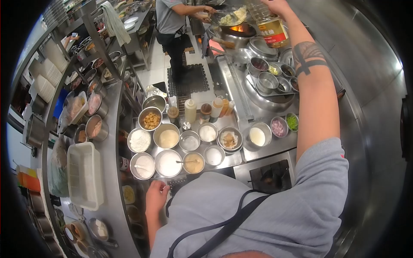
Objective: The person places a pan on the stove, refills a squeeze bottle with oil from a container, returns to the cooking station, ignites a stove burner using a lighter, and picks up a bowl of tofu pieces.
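Observation:
My right hand [277,6] is stretched far forward at the upper right, closed at the top of a large clear plastic jug [275,32] with a red and yellow soy sauce label. The jug is beside the lit wok burner and a stack of metal lids [263,46]. Low beside my body, my left hand [156,196] hangs with its fingers curled in and nothing visible in them. It is nearest to a metal bowl of white powder with a spoon [143,166] at the counter's front edge.
Several metal bowls of seasonings cover the counter, with squeeze bottles [190,110] behind them. A co-worker [170,19] holds a wok of food [230,18] over flames [241,29]. On the left, a steel shelf carries pots and a white plastic tub [85,175].

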`<state>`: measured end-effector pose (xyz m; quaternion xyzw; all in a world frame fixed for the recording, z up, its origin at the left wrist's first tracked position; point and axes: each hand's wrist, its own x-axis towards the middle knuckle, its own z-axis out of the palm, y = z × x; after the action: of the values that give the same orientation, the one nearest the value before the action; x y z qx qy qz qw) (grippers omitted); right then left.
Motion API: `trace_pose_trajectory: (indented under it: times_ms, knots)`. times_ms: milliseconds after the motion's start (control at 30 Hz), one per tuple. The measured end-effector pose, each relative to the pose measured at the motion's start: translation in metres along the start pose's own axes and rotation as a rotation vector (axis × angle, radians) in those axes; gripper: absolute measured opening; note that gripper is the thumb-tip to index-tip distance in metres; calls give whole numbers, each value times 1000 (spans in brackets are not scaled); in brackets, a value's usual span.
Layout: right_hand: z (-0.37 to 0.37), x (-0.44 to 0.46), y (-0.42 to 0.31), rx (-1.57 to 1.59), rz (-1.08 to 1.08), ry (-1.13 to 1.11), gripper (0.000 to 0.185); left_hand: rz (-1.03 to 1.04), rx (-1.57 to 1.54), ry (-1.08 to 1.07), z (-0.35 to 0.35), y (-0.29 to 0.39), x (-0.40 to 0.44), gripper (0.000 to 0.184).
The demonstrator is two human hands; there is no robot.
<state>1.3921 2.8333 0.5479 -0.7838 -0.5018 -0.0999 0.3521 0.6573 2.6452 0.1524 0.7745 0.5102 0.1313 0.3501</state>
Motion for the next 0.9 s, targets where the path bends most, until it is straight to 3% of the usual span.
trace_pose_trajectory:
  times_ms: [67,100,167,500,567,700,767,833,900]
  knots:
    - [6,23,27,-175,-222,79,45,-28,7,18,5,12,-2,19]
    - [9,27,35,-169,-223,72,45,-45,15,34,7,17,-3,19]
    - [7,34,44,-91,-88,29,45,-56,17,41,12,26,-5,19]
    - [-8,23,44,-74,-12,-68,41,-105,87,20,11,50,5,17]
    - [-9,24,44,-63,-101,166,41,-97,96,32,7,52,9,17]
    - [-16,8,37,27,-5,176,43,-62,56,27,11,41,13,19]
    - [-9,7,59,-15,-107,350,44,-62,45,15,13,34,15,19]
    - [0,-28,59,-105,-135,686,41,-41,49,-17,14,34,18,19]
    - [3,-79,35,213,37,775,51,-35,55,-31,16,34,21,19]
